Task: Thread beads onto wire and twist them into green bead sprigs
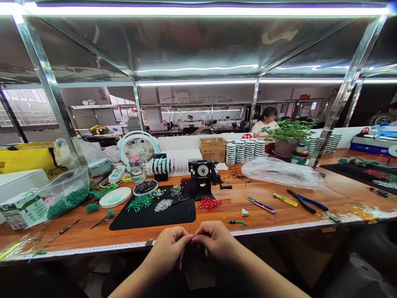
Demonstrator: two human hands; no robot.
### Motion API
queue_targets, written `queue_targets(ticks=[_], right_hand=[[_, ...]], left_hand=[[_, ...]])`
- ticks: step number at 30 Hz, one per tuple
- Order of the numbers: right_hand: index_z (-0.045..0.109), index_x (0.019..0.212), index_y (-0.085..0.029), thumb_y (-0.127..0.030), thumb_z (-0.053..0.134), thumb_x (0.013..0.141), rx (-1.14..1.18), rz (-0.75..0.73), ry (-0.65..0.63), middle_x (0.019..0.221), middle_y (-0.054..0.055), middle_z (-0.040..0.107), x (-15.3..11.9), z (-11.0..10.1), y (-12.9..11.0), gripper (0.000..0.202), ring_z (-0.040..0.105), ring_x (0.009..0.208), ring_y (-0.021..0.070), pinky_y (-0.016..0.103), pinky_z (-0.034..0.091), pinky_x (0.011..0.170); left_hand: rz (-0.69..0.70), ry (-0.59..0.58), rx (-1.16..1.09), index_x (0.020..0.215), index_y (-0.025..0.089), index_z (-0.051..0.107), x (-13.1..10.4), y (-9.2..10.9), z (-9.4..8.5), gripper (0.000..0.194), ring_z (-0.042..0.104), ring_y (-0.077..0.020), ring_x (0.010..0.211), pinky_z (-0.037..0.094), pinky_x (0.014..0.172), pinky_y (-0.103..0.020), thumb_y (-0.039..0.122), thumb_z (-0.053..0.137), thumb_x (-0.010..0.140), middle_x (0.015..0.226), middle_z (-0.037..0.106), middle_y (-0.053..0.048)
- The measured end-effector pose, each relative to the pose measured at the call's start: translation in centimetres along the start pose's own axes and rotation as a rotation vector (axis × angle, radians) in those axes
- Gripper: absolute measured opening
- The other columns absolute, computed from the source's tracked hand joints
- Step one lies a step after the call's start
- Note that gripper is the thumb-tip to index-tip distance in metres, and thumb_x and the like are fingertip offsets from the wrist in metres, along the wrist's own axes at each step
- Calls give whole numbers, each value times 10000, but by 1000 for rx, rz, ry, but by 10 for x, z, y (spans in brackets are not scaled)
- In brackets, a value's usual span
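My left hand [169, 249] and my right hand [217, 244] meet at the fingertips just in front of the table's front edge. Each one is closed in a pinch, and whatever lies between the fingertips is too small to make out. Behind them a black mat [182, 214] carries green pieces [139, 203], silver pieces [163, 205] and multicoloured beads [176, 190]. A black hand-cranked machine [203, 176] stands at the mat's back right, with red pieces [210, 203] in front of it. A dish of dark beads [145, 187] sits at the mat's back left.
On the right lie tweezers [261, 204], a yellow cutter [285, 200] and blue pliers [307, 201]. A white fan [139, 149], a cardboard box [212, 150], stacked spools [240, 152] and a plastic bag [282, 172] stand behind. A person [266, 124] is beyond the partition.
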State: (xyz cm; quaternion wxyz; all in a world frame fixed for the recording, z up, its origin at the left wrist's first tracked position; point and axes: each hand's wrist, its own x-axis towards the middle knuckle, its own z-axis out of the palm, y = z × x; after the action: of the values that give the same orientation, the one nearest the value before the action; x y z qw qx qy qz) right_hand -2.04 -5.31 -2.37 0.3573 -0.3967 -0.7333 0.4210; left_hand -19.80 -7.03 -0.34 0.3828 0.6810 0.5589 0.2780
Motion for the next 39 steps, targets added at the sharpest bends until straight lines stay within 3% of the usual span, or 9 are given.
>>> queue_targets(ticks=[5,8,11,14,21,29,39], right_hand=[[585,647,-137,-221,548,813,33,-48,135,571,-6,591,8,-9,12,190,515,548,105,209,376,557],[583,626,-138,-205,565,793,-20,-67,116,566,-14,574,9,-10,13,181,499,554,104,211,356,556],[576,611,-137,-179,569,780,-65,-86,140,567,-19,563,8,-9,12,174,485,558,99,207,336,552],[580,620,-135,-174,570,779,-86,-95,164,576,-19,561,7,-7,10,164,481,568,98,205,327,554],[592,637,-137,-160,576,760,-70,-65,175,574,-28,557,7,-6,10,125,485,570,99,203,326,556],[602,639,-137,-135,587,721,-83,-52,198,577,-32,544,10,-3,15,83,483,576,92,191,312,544],[602,653,-145,-155,592,729,-99,-41,188,585,-36,548,12,-3,16,77,490,580,92,189,312,539]], left_hand=[[-4,166,85,665,196,527,36,-10,-33,341,503,-159,407,357,456,-247,504,462,795,430,501,41],[3,213,186,781,164,596,56,-12,-53,315,568,-169,514,403,519,-261,446,464,832,579,589,7],[15,219,326,929,139,624,79,-9,-63,234,612,-185,707,458,689,-310,339,530,852,768,650,-30],[11,191,466,908,131,627,107,-2,-61,219,602,-203,871,452,837,-399,338,583,854,909,648,-52],[-78,158,667,955,132,609,162,10,-41,249,591,-220,935,468,848,-434,360,588,859,995,622,-71],[-130,106,636,973,124,600,178,16,-47,253,605,-195,808,519,700,-344,352,585,863,950,613,-46],[-175,102,655,828,113,606,181,3,-63,235,603,-164,722,514,659,-315,343,582,867,808,615,-18]])
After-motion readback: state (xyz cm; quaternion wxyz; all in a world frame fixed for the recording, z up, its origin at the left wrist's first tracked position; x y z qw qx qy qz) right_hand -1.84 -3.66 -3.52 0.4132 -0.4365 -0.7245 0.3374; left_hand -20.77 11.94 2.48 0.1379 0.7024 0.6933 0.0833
